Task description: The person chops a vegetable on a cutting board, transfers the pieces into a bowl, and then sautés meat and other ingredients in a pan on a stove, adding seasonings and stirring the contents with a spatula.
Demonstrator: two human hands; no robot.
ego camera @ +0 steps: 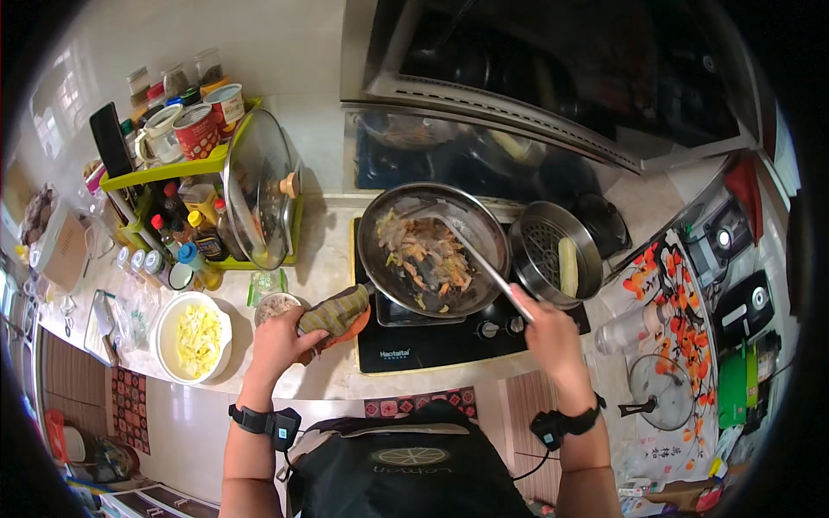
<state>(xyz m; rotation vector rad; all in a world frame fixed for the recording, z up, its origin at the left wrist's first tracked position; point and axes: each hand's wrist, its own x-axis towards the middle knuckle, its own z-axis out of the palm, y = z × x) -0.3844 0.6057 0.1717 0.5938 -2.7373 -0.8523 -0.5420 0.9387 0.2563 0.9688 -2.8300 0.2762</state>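
Observation:
My left hand [280,340] grips the pan's handle through a striped cloth [333,312], with an orange part showing beneath. The deep frying pan [484,236] sits over the left side of a black stove [414,340]. In the pan lie shrimp-like pieces [440,259] mixed with bits of yellow-green vegetable. My right hand [550,333] holds the long metal handle of a spatula [482,259], whose head is in the food, partly hidden. Right of the pan, a steel steamer pot [532,275] holds a long pale yellow piece of food [568,267].
A white bowl [225,333] of chopped yellow leaves stands at left, near a small bowl [275,305]. Behind them, a green rack [168,173] carries bottles, jars and a glass lid [259,194]. A knife [103,324] lies far left. Another lid [660,392] rests at right. The range hood [505,123] overhangs the stove.

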